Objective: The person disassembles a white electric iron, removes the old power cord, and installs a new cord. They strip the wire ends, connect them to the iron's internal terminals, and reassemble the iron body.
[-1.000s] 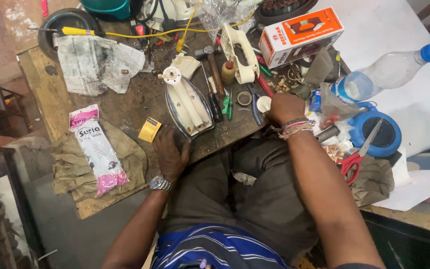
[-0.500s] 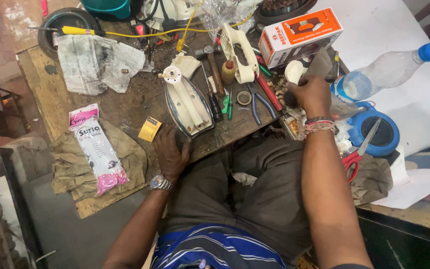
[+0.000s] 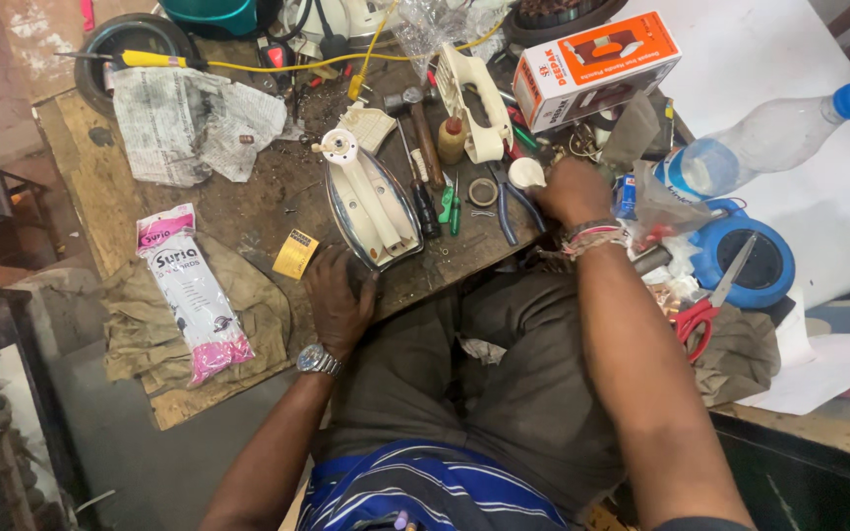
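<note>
Left hand point(image 3: 338, 300) lies flat on the counter point(image 3: 248, 202), fingers spread against the rear of the opened iron point(image 3: 371, 206), steadying it, while the right hand point(image 3: 571, 192) pinches a small white knob point(image 3: 526, 174) beside the pliers point(image 3: 507, 206) — likely mid-reassembly, so carrying that part across to the iron looks due.

Clothes iron point(image 3: 371, 206), cream body on metal soleplate, lying flat with heel against the left hand's point(image 3: 338, 300) fingertips; small round cream cap point(image 3: 526, 174), pinched at the right hand's point(image 3: 573, 192) fingertips, above the bench.
</note>
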